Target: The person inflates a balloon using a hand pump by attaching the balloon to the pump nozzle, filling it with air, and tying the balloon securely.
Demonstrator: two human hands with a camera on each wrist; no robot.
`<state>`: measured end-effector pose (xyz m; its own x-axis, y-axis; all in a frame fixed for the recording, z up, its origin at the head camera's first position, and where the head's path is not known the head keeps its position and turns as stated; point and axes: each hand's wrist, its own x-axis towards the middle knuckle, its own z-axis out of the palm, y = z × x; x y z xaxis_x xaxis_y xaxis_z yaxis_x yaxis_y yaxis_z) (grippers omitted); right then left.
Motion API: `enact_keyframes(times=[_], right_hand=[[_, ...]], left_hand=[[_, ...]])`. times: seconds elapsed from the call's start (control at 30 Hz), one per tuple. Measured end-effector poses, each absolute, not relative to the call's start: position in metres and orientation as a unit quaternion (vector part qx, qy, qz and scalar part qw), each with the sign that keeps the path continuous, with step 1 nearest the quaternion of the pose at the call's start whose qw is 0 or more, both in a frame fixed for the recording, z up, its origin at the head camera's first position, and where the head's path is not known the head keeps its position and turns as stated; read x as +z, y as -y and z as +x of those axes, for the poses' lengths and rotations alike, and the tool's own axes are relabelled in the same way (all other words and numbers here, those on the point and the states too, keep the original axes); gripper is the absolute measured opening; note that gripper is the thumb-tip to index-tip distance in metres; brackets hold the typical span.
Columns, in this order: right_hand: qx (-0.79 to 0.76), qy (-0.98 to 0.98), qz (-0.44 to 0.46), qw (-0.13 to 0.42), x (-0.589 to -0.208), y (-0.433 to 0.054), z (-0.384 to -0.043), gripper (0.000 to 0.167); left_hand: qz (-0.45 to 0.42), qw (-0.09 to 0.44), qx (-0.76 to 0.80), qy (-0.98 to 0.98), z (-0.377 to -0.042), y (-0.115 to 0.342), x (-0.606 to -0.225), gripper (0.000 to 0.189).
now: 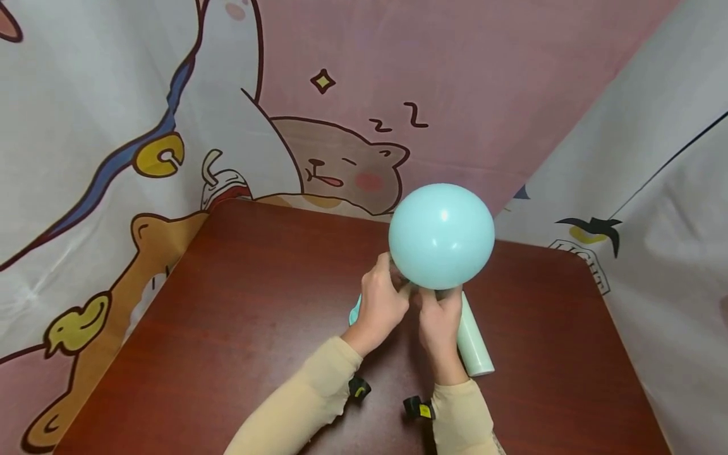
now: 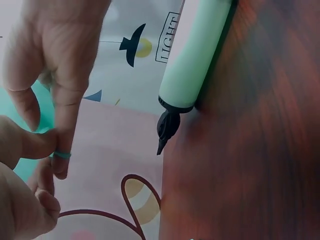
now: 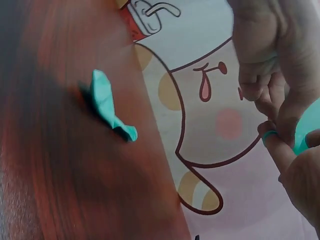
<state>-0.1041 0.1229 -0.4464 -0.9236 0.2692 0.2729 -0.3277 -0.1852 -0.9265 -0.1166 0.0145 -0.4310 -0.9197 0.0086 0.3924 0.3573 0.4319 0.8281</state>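
An inflated light-blue balloon (image 1: 442, 237) is held up over the far side of the table, neck end toward the person. My left hand (image 1: 381, 300) and right hand (image 1: 440, 322) meet at its underside and grip it there. In the left wrist view, a thin band of the balloon's neck (image 2: 62, 155) loops round a finger of my right hand (image 2: 62, 65). The fingertips of my left hand (image 2: 27, 190) pinch right beside that loop. From the right wrist, the balloon's body (image 3: 306, 125) is mostly hidden behind the fingers.
A limp, uninflated balloon (image 3: 104, 102) lies on the brown table (image 1: 256, 284), left of the hands. To the right lies a pale green balloon pump (image 1: 474, 341) with a black nozzle (image 2: 168, 127). A cartoon-printed curtain (image 1: 483, 95) hangs behind the table.
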Motion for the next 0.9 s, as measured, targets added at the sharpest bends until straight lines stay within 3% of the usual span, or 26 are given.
enact_keyframes(times=[0.17,0.33,0.63,0.77,0.9], right_hand=[[0.790,0.586,-0.007,0.178,-0.441,-0.120,-0.103,0.041],[0.791,0.580,0.021,0.194,-0.439,-0.117,-0.104,0.035],[0.774,0.594,0.034,0.215,-0.442,-0.112,-0.101,0.041],[0.765,0.602,0.027,0.227,-0.442,-0.111,-0.100,0.051],[0.764,0.601,0.018,0.233,-0.444,-0.111,-0.099,0.049]], left_hand=[[-0.098,0.195,-0.533,0.817,-0.111,-0.016,-0.434,0.052],[-0.118,0.217,-0.506,0.826,-0.106,-0.017,-0.436,0.046],[-0.082,0.150,-0.547,0.819,-0.102,-0.014,-0.432,0.028],[-0.072,0.160,-0.551,0.816,-0.102,-0.015,-0.432,0.026],[-0.052,0.149,-0.552,0.819,-0.111,-0.010,-0.431,0.029]])
